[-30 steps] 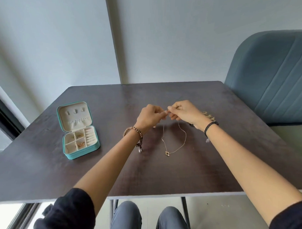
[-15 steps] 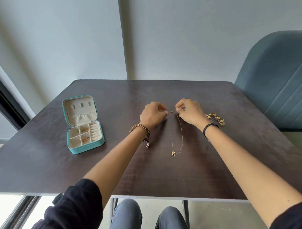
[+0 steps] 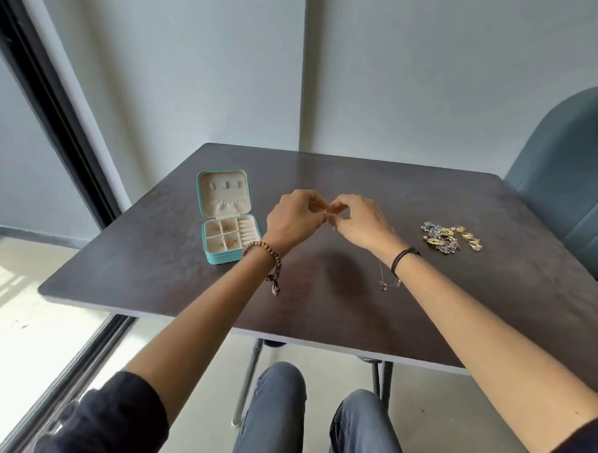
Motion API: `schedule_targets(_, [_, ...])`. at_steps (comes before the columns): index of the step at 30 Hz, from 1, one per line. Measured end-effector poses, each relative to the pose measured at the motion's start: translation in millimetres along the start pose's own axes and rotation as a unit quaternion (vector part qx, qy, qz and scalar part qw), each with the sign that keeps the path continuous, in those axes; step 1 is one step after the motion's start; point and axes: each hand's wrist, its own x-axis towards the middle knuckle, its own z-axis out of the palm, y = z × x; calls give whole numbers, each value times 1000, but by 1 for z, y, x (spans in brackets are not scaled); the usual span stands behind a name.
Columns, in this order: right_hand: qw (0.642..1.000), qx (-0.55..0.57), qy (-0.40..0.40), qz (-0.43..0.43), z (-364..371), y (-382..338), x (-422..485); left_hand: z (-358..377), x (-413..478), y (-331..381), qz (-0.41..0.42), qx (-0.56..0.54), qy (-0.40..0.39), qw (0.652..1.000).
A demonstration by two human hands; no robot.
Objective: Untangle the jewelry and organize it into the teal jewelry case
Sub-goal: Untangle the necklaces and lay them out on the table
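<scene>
My left hand [image 3: 295,216] and my right hand [image 3: 357,222] meet fingertip to fingertip above the dark table [image 3: 327,293]. Both pinch the upper ends of a thin necklace chain [image 3: 382,284]. Its loop hangs down behind my right wrist, with a small pendant showing just above the tabletop. The teal jewelry case [image 3: 227,215] stands open to the left of my hands, lid up, with small gold pieces in its cream compartments. A heap of gold and silver jewelry [image 3: 450,236] lies on the table to the right.
A blue-grey upholstered chair [image 3: 567,183] stands at the table's right side. A dark window frame [image 3: 49,109] runs along the left. My knees show under the table's near edge.
My hands have closed together again and lifted the chain off the table. The view has swung right, so the case and hands sit further left and the jewelry heap is fully visible.
</scene>
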Motion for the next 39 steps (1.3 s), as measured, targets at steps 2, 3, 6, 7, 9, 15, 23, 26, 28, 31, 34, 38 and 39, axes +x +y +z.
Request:
schedule_targets(2, [1000, 20, -5, -10, 12, -18, 2, -22, -8, -12, 5, 4, 9, 1000])
schedule_targets(3, [999, 32, -9, -14, 18, -27, 4, -33, -12, -19, 5, 8, 14, 1000])
schedule_targets(6, [998, 47, -18, -32, 37, -52, 9, -62, -21, -42, -13, 26, 37, 999])
schedule_targets(7, [998, 47, -23, -41, 44, -60, 11, -71, -23, -52, -27, 29, 47, 998])
schedule_targets(9, [996, 51, -32, -60, 56, -74, 14, -85, -28, -69, -56, 31, 65, 996])
schedule_targets(15, [994, 41, -53, -89, 85, -103, 22, -108, -37, -109, -112, 45, 106, 987])
schedule_targets(23, [991, -36, -83, -98, 101, -126, 37, -101, -41, -137, -125, -22, 116, 985])
schedule_targets(26, [986, -95, -101, -89, 105, -135, 40, -100, -42, -140, -116, -38, 127, 984])
schedule_targets(28, [985, -122, -101, -72, 106, -140, 43, -100, -43, -141, -114, -44, 131, 984])
schedule_targets(31, [979, -169, -90, -65, 105, -148, 46, -100, -45, -139, -109, -51, 136, 983])
schedule_targets(34, [968, -217, -107, -71, 101, -159, 45, -99, -46, -139, -109, -58, 137, 983])
schedule_targets(38, [965, -216, -132, -67, 98, -162, 48, -98, -47, -140, -112, -70, 142, 981])
schedule_targets(39, [966, -208, -134, -70, 98, -162, 48, -98, -47, -139, -111, -71, 143, 981])
